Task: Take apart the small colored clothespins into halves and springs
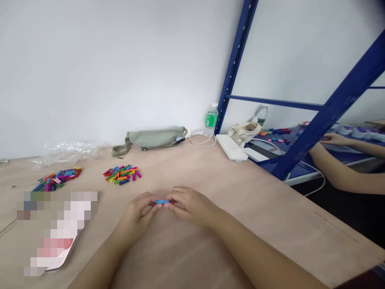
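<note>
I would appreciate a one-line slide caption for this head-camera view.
Left hand and right hand pinch a blue peg above a wooden table, near piles of coloured pegs.

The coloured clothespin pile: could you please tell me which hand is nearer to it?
Left. The left hand is in front of the coloured clothespin pile, apart from it; the right hand is farther right.

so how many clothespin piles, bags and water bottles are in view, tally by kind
mini clothespin piles: 2, the left pile and the right pile
bags: 3, a waist bag, a clear plastic bag and a cream cloth bag
water bottles: 2, a green-labelled bottle and a clear bottle
total: 7
</note>
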Available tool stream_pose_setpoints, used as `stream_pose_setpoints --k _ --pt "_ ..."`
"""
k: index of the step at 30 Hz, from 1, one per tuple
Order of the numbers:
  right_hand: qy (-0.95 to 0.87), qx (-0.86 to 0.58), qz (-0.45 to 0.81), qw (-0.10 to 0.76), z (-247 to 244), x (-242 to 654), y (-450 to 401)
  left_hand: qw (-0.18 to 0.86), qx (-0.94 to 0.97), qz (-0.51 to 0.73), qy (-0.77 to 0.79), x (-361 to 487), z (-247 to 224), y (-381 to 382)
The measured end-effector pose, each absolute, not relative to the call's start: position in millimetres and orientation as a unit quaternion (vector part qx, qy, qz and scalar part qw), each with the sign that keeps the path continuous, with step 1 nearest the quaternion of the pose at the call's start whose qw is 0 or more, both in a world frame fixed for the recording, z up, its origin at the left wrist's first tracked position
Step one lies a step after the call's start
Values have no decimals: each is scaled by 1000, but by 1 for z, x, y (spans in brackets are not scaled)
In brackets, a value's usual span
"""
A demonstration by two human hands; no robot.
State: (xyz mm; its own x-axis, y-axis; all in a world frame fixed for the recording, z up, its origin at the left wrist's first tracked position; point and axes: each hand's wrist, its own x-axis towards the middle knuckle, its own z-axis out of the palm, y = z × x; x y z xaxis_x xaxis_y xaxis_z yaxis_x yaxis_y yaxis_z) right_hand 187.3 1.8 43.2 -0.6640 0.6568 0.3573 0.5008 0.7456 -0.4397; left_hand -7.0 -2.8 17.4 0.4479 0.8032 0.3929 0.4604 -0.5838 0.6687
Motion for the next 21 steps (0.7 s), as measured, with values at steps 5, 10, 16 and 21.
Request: stream_pose_setpoints --k 5,10,16,21 --pt "-900 -329 155 240 45 184 0 254 809 353 394 -7 20 -3" --pt "-894 -336 164 246 41 181 3 272 793 354 415 -5 19 -2" --pt "-891 -326 184 257 35 179 6 287 786 338 432 -7 16 0" --pt "-883 -334 191 269 31 179 7 287 794 338 416 -8 15 2"
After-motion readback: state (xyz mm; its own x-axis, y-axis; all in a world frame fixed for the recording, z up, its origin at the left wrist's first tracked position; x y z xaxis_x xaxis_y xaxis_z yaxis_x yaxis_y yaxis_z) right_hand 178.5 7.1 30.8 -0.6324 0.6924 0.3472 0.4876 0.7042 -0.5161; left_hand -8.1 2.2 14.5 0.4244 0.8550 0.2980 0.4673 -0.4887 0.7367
